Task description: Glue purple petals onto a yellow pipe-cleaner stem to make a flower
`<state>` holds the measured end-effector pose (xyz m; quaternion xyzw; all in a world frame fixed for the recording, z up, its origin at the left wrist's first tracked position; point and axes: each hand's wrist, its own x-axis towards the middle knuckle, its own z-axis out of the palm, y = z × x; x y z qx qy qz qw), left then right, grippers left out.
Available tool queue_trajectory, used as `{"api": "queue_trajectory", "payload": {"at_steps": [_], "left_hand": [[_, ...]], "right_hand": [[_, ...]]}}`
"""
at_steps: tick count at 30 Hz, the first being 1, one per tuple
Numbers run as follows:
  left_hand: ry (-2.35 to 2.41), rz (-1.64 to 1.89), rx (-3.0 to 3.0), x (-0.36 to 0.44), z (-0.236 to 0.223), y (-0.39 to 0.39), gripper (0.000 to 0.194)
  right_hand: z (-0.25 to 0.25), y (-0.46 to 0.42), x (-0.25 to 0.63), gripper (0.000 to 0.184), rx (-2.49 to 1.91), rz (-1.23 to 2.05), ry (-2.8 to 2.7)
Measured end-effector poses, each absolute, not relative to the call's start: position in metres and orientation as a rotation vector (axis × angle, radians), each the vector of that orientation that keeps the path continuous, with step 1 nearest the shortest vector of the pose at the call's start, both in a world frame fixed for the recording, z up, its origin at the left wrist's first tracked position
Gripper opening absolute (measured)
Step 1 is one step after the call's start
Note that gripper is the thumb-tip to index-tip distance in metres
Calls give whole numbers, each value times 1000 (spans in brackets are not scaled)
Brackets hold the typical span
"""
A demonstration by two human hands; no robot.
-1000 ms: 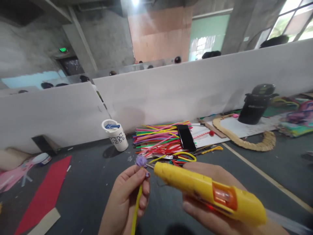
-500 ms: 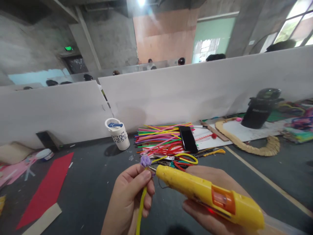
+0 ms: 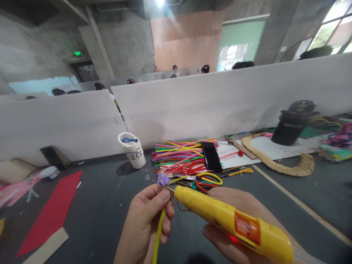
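Between the thumb and fingers of my left hand is a yellow-green pipe cleaner, its lower end hanging toward me. A small purple fuzzy flower sits at its top, just above my fingertips. My right hand is wrapped round a yellow glue gun, with a red light glowing underneath. The gun's metal nozzle points left at the base of the flower, beside my left thumb; whether it touches cannot be made out. Behind the gun lie scissors and tools with yellow and red handles.
Bundled coloured pipe cleaners lie ahead, with a black phone on their right end. A white cup stands left of them. Farther right are a curved cardboard strip and a black bin. Red paper lies left. A white partition closes the back.
My right hand and the glue gun have shifted slightly left and down. My left hand and the flower stay almost where they were.
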<state>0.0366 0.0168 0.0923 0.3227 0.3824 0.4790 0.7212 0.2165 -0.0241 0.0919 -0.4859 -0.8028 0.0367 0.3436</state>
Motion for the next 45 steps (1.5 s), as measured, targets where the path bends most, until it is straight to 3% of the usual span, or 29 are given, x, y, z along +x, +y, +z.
{"api": "queue_trajectory", "payload": {"at_steps": [19,31,45], "left_hand": [[835,1044,704,36,92,16,28],[834,1045,717,36,92,17,28],[855,1048,705,37,93,15,27]], "right_hand": [[83,-31,220,22,-1284,-28,-2077],[92,-23,218,18,-1278,133,-2122],[91,-24,218,20,-1306,70,-2080]]}}
